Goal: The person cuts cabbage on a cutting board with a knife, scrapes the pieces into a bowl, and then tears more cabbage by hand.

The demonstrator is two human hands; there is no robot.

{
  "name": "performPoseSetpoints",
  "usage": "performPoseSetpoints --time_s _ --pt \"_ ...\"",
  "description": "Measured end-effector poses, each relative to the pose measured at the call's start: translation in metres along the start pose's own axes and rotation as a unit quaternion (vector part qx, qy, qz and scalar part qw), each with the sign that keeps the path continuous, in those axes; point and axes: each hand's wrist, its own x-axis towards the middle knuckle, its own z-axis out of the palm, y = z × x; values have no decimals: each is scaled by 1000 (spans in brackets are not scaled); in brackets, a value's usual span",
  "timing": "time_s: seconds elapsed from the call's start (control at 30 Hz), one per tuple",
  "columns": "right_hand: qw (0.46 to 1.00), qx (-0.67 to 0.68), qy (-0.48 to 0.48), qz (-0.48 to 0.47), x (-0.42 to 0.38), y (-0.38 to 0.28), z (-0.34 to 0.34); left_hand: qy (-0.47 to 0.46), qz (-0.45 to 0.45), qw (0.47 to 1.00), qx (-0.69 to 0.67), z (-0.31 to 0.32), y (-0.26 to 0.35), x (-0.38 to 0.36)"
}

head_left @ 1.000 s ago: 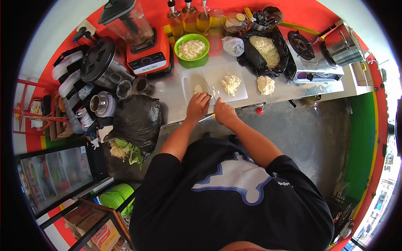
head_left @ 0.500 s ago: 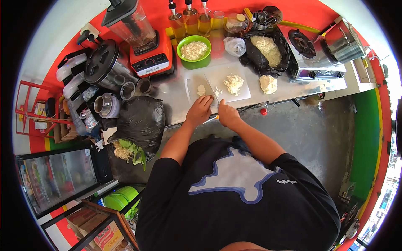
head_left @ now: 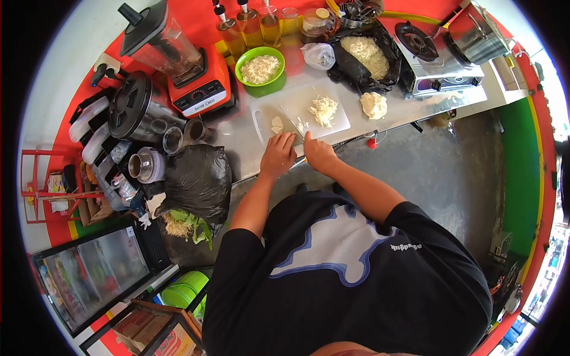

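My right hand (head_left: 319,152) is closed around the handle of a knife (head_left: 292,122), whose thin blade points away across the white cutting board (head_left: 341,124). Beside it, my left hand (head_left: 278,155) rests at the board's near edge with fingers bent; what lies under them is hidden. Pale flat slices (head_left: 277,124) lie just beyond those fingertips. Small cut strips (head_left: 301,125) sit right of the blade, and a larger heap of pale shreds (head_left: 323,111) is farther right. Off the board's right side, a pale lump (head_left: 373,105) stands on the metal counter.
Behind the board are a green bowl (head_left: 260,80) of white shreds, a red blender (head_left: 202,89) and several oil bottles (head_left: 249,26). A black bag (head_left: 389,62) with pale shreds and a stove (head_left: 442,74) stand right. Another black bag (head_left: 199,181) is at left.
The view has turned slightly, so the counter's things appear farther left. Both hands stay at the board's near edge, the right still on the knife.
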Motion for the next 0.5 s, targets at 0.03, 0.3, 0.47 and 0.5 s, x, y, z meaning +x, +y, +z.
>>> performPoseSetpoints --time_s 0.03,0.3,0.47,0.5 --pt "1000 -4 -1 -4 5 -2 -5 -1 1 1000 -2 0 -1 1" --pt "999 -27 -24 -1 -4 -2 1 16 -34 999 2 2 0 0" --pt "1000 -7 5 -15 11 -4 0 15 -36 999 0 2 -1 -1" --pt "1000 -5 4 -15 11 -6 -3 8 -35 999 -1 2 -2 -1"
